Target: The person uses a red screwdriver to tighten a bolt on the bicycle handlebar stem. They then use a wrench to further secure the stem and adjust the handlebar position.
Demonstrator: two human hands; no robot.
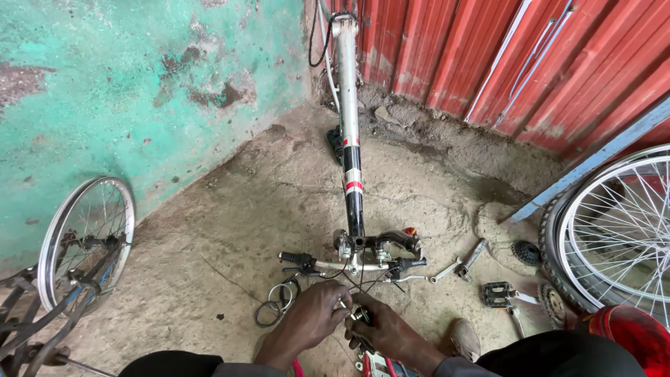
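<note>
Both hands meet at six o'clock, low over the concrete floor [209, 230]: the left hand [310, 320] pinches a thin cable end, the right hand [384, 331] closes on a small dark fitting [361, 315], steadying it just below the upturned bike frame's handlebar [356, 264]; a spanner [447, 270] lies at three o'clock

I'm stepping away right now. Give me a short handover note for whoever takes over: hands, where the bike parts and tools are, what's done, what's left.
Left hand: pinching a thin metal piece, apparently a cable end; too small to be sure.
Right hand: closed around a small dark fitting, against the left hand.
Bike frame: upside down, leaning into the wall corner, handlebar on the concrete floor just beyond the hands.
Cable coil: on the floor beside the left hand.
Wrench and pedal: lying to the right.
Done: cannot tell.
Left: the fitting is not yet on the bike; both hands are at work on it.
</note>
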